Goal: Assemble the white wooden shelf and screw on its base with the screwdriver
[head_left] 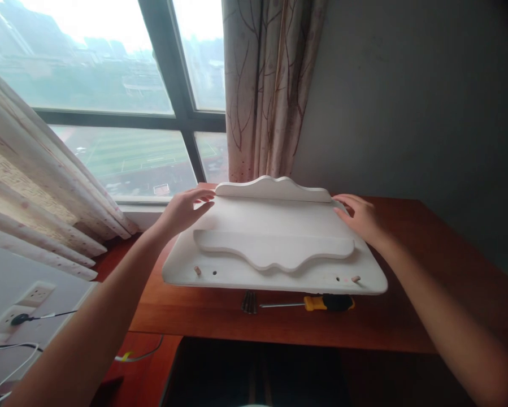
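Note:
A white wooden shelf panel [274,226] with two wavy-edged cross boards lies on the reddish-brown table [427,265]. My left hand [183,209] rests on its far left corner, fingers stretched out flat. My right hand [359,215] touches the far right edge, fingers extended along the panel. Two small wooden dowels [198,271] stick up near the panel's front edge, one on each side. Neither hand wraps around anything.
A yellow-and-black screwdriver [317,303] and some dark screws [249,302] lie on the table just in front of the panel. A window [122,135] and patterned curtains [266,85] stand behind. A wall socket [35,294] with a plugged cable is at the lower left.

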{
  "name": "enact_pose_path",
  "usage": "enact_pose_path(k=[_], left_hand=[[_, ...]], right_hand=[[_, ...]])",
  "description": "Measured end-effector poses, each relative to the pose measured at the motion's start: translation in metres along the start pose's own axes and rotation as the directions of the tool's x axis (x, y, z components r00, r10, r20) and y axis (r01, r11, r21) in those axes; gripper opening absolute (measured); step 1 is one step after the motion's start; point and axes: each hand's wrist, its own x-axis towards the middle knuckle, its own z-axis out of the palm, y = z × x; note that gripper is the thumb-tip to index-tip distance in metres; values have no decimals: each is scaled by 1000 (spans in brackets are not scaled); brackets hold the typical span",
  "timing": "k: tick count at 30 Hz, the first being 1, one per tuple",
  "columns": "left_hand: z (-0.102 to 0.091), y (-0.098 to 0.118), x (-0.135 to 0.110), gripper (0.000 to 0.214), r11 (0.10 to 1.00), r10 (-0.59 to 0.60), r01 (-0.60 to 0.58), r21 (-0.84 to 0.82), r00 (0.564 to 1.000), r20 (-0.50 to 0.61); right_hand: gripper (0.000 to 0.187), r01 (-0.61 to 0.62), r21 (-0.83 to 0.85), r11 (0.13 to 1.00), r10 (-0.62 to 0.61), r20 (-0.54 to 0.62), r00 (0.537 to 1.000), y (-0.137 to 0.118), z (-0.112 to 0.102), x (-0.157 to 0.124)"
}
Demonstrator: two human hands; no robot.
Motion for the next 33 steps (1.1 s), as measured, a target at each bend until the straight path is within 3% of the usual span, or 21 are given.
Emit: enact_pose_path(k=[6,12,19,24,28,33], left_hand=[[-10,34,-57,38,995,86,-89,34,994,72],[-8,44,-78,43,988,138,-143,57,987,84],[-8,39,-84,59,990,84,-90,106,995,60],[-12,34,-76,65,1000,8,-10,25,996,92],[-11,35,-65,55,999,-35,37,-19,994,105],[-5,39,-55,51,998,-59,57,34,994,87]], right_hand=[[25,58,4,998,-58,34,998,-32,-32,-59],[28,111,32,993,-114,132,985,-45,-43,-85],[37,140,23,990,-142,187,972,-40,-42,-88],[38,-22,73,997,5,221,975,-39,-45,-78],[37,-155,116,981,119,269,956,-38,-43,-67],[36,-77,135,988,50,190,981,-35,-29,-61]])
